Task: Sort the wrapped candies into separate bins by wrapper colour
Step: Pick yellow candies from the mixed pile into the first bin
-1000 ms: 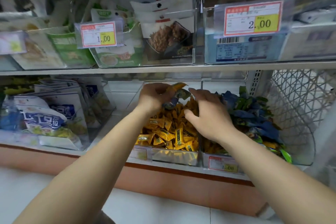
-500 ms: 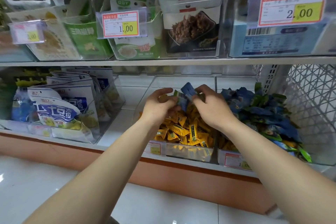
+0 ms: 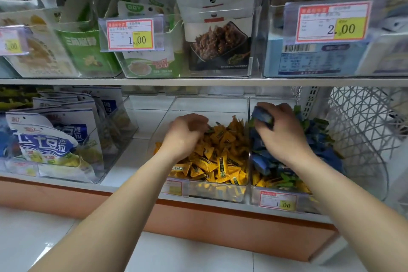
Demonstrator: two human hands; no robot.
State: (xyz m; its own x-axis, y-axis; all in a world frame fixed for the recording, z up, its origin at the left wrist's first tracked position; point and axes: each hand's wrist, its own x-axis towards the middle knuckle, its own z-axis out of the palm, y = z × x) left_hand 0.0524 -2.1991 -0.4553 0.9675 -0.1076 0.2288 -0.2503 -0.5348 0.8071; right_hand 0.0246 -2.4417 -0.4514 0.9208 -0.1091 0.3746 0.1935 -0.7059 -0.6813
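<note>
Hands apart at the candy shelf: half a second ago they met over the middle bin [image 3: 209, 99] with a blue wrapper between them. Now my right hand [image 3: 281, 132] has crossed the divider and hangs over the right bin [image 3: 273, 98]. Its fingers are curled round the blue-wrapped candy [image 3: 261, 116], held just above the heap of blue and green candies [image 3: 320, 137] (one piece or a small clutch, I cannot tell). My left hand [image 3: 186, 136] has come down onto the yellow candies [image 3: 220, 161] in the middle bin, with the fingers bent into the pile. The view itself has also shifted a little to the left since then.

A dark green sliver shows at the tips of my left fingers, but the fingertips are buried and I cannot tell whether they grip anything. My right wrist and forearm cover much of the blue heap. Yellow pieces show beneath it through the clear front wall, above the price tag [image 3: 278, 202]. The print on the wrappers is too small to read. The wire basket [image 3: 357, 139] beside the right bin is cut off by the frame edge, as are the snack bags [image 3: 50, 139] at far left. The upper shelf [image 3: 198, 81] hides the back of both bins.
</note>
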